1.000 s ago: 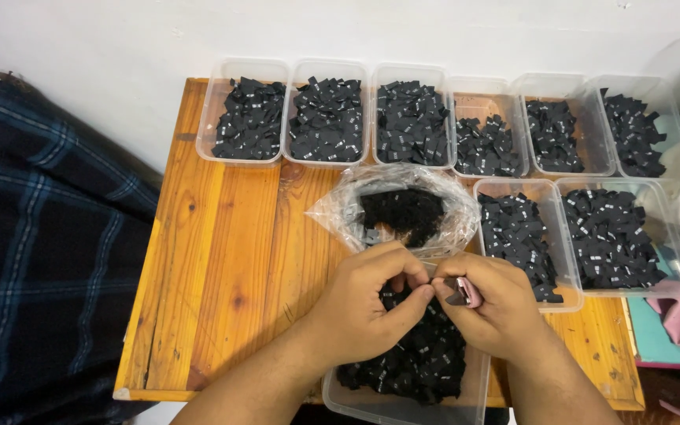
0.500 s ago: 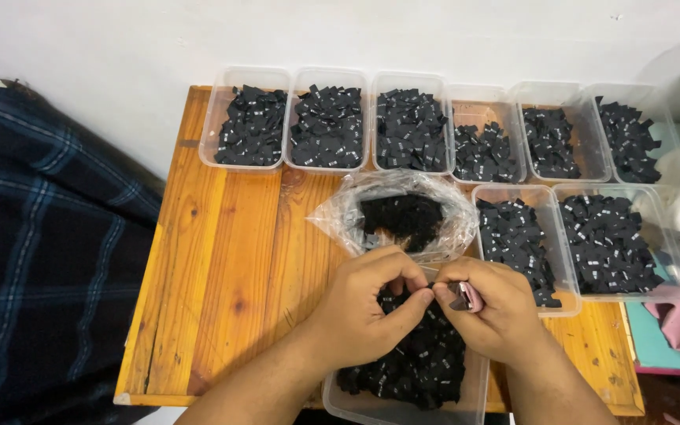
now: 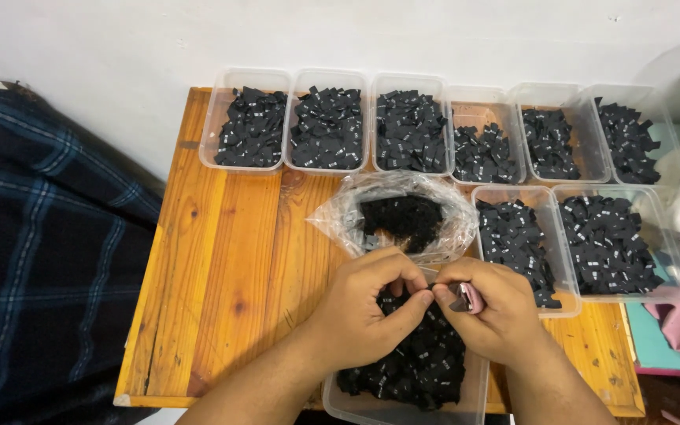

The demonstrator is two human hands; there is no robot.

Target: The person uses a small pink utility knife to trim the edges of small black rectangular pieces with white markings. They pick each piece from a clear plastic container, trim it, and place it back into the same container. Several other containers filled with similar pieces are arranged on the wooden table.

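Our left hand (image 3: 364, 307) and right hand (image 3: 497, 311) meet over the near tub (image 3: 407, 397), fingertips pinched together on one small black tag (image 3: 426, 293). Our right hand also holds a little pink tool (image 3: 470, 297) in its curled fingers. Not much has changed since a moment ago: our hands have stayed in the same spot, only pulled a bit tighter, so we are still busy with this same tag. Under our hands the near tub is full of black tags. Just past it sits one clear bag (image 3: 395, 216) of tags. We count nine tubs in all on the wooden table (image 3: 222, 260): six in the back row, two on the right, one near us.
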